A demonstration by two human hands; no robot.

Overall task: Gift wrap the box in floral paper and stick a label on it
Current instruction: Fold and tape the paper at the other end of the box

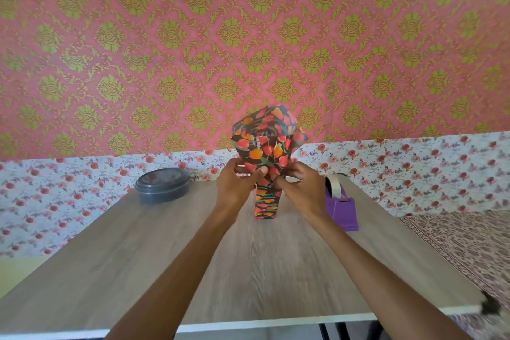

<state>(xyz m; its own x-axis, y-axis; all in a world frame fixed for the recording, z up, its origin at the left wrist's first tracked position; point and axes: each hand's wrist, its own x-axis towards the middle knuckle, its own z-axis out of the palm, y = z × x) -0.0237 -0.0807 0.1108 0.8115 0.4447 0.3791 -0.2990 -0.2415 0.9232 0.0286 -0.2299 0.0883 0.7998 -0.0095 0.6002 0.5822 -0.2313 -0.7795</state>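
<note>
I have my left hand [237, 185] and right hand [300, 188] both pinching the loose floral paper [265, 141] atop the box [266, 204], which stands upright mid-table [165, 243] with the tape dispenser [340, 204] at its 3 o'clock, and I judge an uneven tug could tear the flap or topple it.

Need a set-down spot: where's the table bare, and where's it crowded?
Bare: the wood-grain tabletop near-left, between the dark grey oval lidded container and the front edge; also near-right, in front of the purple tape dispenser. Crowded: back centre, where left hand and right hand pinch the upright floral-papered box between container and dispenser.
</note>
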